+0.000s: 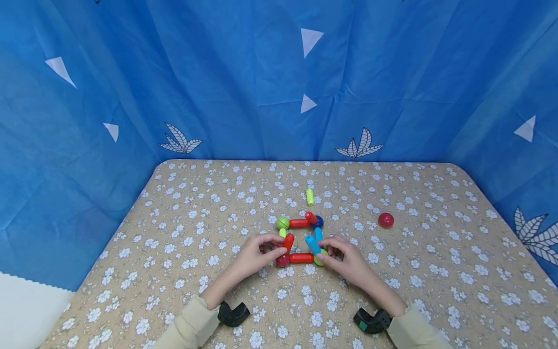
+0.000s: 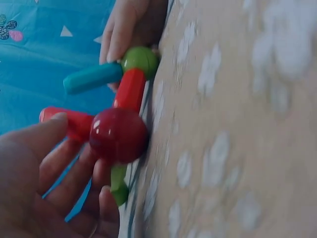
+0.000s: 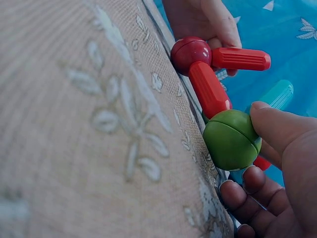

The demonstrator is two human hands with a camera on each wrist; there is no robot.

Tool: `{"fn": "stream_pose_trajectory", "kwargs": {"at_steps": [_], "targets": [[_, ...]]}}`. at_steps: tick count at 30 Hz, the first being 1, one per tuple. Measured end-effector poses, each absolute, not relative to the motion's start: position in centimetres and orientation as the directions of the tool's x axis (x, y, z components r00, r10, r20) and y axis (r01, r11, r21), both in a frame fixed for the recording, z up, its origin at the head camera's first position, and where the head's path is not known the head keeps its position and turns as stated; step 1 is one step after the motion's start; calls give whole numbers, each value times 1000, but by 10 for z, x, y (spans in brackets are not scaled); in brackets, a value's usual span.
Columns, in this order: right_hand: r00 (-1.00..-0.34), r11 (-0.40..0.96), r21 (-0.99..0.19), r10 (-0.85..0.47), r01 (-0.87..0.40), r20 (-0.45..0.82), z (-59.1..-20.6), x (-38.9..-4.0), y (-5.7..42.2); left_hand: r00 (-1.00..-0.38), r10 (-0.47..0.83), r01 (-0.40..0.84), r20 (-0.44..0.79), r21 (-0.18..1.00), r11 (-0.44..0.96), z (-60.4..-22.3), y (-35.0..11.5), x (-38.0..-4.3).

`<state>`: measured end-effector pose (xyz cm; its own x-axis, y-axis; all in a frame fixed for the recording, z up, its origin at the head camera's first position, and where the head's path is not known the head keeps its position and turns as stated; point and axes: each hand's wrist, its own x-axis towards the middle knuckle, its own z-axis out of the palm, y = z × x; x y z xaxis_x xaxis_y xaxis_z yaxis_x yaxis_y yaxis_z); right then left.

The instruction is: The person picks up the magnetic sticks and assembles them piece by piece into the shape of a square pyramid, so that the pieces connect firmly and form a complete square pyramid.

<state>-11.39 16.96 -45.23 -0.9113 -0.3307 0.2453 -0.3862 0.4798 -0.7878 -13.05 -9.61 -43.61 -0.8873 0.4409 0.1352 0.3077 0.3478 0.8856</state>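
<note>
Sticks and balls of a toy building set form a four-sided frame. At its near left corner is a dark red ball (image 2: 119,135) with a red stick (image 1: 288,241) standing up from it. My left hand (image 1: 259,254) pinches that stick between thumb and fingers. A green ball (image 3: 233,140) forms the near right corner, and a blue stick (image 1: 312,244) rises from it at a tilt. My right hand (image 1: 344,257) pinches the blue stick low down, close to the ball. Another red stick (image 1: 301,258) joins these two balls.
The frame's far side has a light green ball (image 1: 282,223), a red stick (image 1: 298,223) and a dark blue ball (image 1: 319,222). A loose yellow-green stick (image 1: 310,197) lies behind it. A loose red ball (image 1: 385,220) sits to the right on the flowered tablecloth (image 1: 209,194).
</note>
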Motion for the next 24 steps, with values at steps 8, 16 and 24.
{"fn": "stream_pose_trajectory", "kwargs": {"at_steps": [8,16,24], "targets": [[-927,488,-815,-346,-313,148,-449,-114,168,-903,410,301,131,872,385,-422,-108,-154],[-923,533,-790,-371,-301,102,-451,-113,167,-922,383,248,63,855,455,-427,-102,-197],[-915,540,-778,-390,-322,108,-451,-114,168,-872,490,258,7,857,446,-431,-93,-205]]}}
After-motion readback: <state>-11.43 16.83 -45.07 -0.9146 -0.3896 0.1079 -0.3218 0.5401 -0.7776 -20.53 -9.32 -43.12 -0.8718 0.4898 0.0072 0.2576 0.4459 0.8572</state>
